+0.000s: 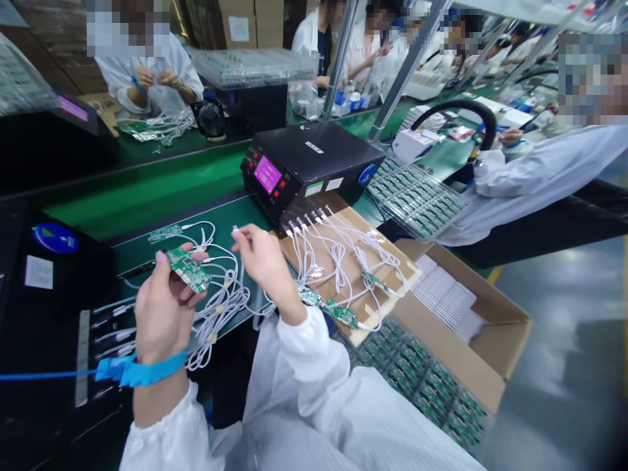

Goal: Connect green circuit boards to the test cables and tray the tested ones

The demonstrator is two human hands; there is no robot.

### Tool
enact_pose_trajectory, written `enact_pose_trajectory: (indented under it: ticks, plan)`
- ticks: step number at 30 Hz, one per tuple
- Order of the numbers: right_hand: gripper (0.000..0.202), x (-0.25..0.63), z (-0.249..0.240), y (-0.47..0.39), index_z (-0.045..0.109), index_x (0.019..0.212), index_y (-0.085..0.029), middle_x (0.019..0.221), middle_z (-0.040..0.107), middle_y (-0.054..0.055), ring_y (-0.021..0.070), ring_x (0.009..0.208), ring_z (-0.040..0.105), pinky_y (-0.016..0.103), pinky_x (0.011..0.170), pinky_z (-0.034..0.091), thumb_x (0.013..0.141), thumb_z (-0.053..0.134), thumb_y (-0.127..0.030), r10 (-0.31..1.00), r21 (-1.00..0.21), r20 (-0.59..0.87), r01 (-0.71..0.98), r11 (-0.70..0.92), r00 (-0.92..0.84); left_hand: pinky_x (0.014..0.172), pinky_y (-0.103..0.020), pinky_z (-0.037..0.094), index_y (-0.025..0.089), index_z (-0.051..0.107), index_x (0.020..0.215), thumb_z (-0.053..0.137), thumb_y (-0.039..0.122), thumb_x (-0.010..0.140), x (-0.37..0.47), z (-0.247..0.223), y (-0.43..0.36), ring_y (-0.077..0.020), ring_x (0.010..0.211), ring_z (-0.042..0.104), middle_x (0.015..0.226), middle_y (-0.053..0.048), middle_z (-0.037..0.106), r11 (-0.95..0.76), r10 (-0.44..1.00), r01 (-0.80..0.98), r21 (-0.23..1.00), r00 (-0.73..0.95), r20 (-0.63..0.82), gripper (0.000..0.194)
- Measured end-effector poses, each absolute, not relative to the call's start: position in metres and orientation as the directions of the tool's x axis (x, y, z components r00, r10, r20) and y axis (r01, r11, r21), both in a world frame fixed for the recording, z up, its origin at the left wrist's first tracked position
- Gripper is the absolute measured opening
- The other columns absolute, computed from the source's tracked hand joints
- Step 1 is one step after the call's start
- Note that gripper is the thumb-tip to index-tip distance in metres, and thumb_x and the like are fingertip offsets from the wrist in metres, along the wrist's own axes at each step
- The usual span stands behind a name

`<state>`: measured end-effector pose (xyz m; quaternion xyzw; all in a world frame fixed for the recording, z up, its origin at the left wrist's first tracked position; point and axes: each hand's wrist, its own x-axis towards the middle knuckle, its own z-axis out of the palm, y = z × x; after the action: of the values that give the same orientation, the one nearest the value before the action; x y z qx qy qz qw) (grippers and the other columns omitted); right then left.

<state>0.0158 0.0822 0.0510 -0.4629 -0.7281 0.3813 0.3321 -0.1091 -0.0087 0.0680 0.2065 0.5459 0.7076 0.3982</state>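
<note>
**We hold a board (pixel 189 269) in our left hand (pixel 164 314) above a green bench (pixel 228 219)**

Our left fingers grasp the board by its edges; some of them are hidden behind it. Our right hand (pixel 267 261) pinches what looks like a white plug (pixel 236 230), too small and blurred to make out fully. We cannot tell whether any cable meets the held board.

The board is flat, green and studded with tiny parts. Beneath and beside it, smooth white cables (pixel 223 304) coil in a tangle we cannot count. A ribbed blue strap (pixel 154 371) circles our left wrist.

On a brown cardboard sheet (pixel 324 245) at our right lie more white cables and at least three green boards (pixel 342 314). Behind stands one black metal box (pixel 318 154) with one pink screen (pixel 267 173); a second black box (pixel 29 327) is cut off at left.
</note>
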Motion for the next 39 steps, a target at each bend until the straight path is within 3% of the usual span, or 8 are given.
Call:
enact_pose_trajectory:
  ticks: [3, 5, 7, 10, 15, 22, 29, 39]
  plan:
    - [0.044, 0.008, 0.039, 0.091, 0.055, 0.141, -0.009, 0.133, 0.065, 0.018, 0.0253, 0.126, 0.062, 0.037, 0.105, 0.049, 0.106, 0.052, -0.037, 0.881, -0.73, 0.17, 0.545, 0.414, -0.441, 0.043, -0.02, 0.041, 0.018, 0.075, 0.117, 0.07, 0.06, 0.086, -0.098, 0.065, -0.03, -0.013, 0.059, 0.057, 0.089, -0.007, 0.074, 0.15, 0.84, -0.274, 0.95, -0.471, -0.269, 0.052]
    - [0.049, 0.027, 0.033, 0.083, 0.049, 0.147, -0.009, 0.145, 0.055, 0.021, 0.0266, 0.137, 0.054, 0.038, 0.112, 0.045, 0.107, 0.051, -0.036, 0.86, -0.66, 0.209, 0.582, 0.476, -0.466, 0.05, -0.023, 0.049, 0.022, 0.072, 0.124, 0.073, 0.064, 0.082, -0.096, 0.058, -0.038, -0.0199, 0.071, 0.066, 0.089, -0.008, 0.074, 0.268, 0.862, -0.25, 0.93, -0.369, -0.348, 0.06]
    - [0.038, 0.059, 0.027, 0.069, 0.058, 0.139, -0.012, 0.136, 0.061, 0.017, 0.0257, 0.13, 0.058, 0.039, 0.111, 0.047, 0.106, 0.051, -0.031, 0.85, -0.578, 0.199, 0.642, 0.503, -0.488, 0.061, -0.028, 0.055, 0.025, 0.07, 0.128, 0.072, 0.065, 0.083, -0.095, 0.048, -0.041, -0.0248, 0.084, 0.07, 0.091, -0.008, 0.075, 0.305, 0.884, -0.213, 0.928, -0.299, -0.359, 0.061]
    - [0.02, 0.105, 0.015, 0.053, 0.07, 0.114, -0.015, 0.108, 0.07, 0.013, 0.0288, 0.111, 0.065, 0.042, 0.099, 0.052, 0.099, 0.064, -0.026, 0.81, -0.347, 0.014, 0.757, 0.554, -0.587, 0.076, -0.03, 0.056, 0.025, 0.069, 0.128, 0.066, 0.066, 0.087, -0.09, 0.034, -0.036, -0.026, 0.097, 0.07, 0.095, -0.009, 0.077, 0.275, 0.93, -0.089, 0.957, -0.228, -0.288, 0.057]
    - [0.011, 0.133, 0.001, 0.051, 0.07, 0.103, -0.015, 0.103, 0.07, 0.013, 0.0285, 0.103, 0.066, 0.039, 0.089, 0.05, 0.101, 0.062, -0.022, 0.689, -0.108, -0.068, 0.692, 0.714, -0.722, 0.082, -0.03, 0.055, 0.023, 0.06, 0.129, 0.06, 0.064, 0.092, -0.069, 0.018, -0.019, -0.0227, 0.098, 0.07, 0.104, -0.01, 0.077, 0.247, 0.969, 0.008, 0.969, -0.025, -0.247, 0.055]
    - [0.026, 0.156, 0.028, 0.078, 0.061, 0.107, -0.011, 0.097, 0.072, 0.014, 0.0236, 0.082, 0.069, 0.032, 0.069, 0.042, 0.108, 0.048, -0.033, 0.768, -0.28, -0.112, 0.762, 0.584, -0.63, 0.094, -0.037, 0.056, 0.023, 0.052, 0.127, 0.057, 0.054, 0.097, -0.036, -0.009, 0.003, -0.0233, 0.11, 0.071, 0.131, -0.013, 0.068, 0.215, 0.969, -0.025, 0.976, 0.127, -0.21, 0.044]
    - [0.027, 0.173, 0.035, 0.095, 0.053, 0.097, -0.02, 0.076, 0.07, 0.001, 0.0157, 0.072, 0.068, 0.029, 0.072, 0.048, 0.11, 0.04, -0.039, 0.748, -0.75, -0.115, 0.551, 0.366, -0.654, 0.111, -0.042, 0.05, 0.021, 0.05, 0.144, 0.053, 0.046, 0.101, -0.006, -0.018, 0.026, -0.0255, 0.126, 0.063, 0.143, -0.012, 0.063, 0.049, 0.98, -0.002, 0.999, 0.193, -0.048, 0.05]
    - [0.041, 0.186, 0.035, 0.098, 0.063, 0.091, -0.017, 0.085, 0.07, 0.004, 0.0156, 0.079, 0.065, 0.031, 0.078, 0.051, 0.108, 0.038, -0.045, 0.667, -0.867, -0.119, 0.405, 0.291, -0.736, 0.105, -0.04, 0.053, 0.019, 0.059, 0.132, 0.052, 0.043, 0.103, -0.002, -0.014, 0.028, -0.0258, 0.118, 0.069, 0.131, -0.013, 0.07, -0.142, 0.977, 0.191, 0.971, 0.183, 0.106, 0.039]
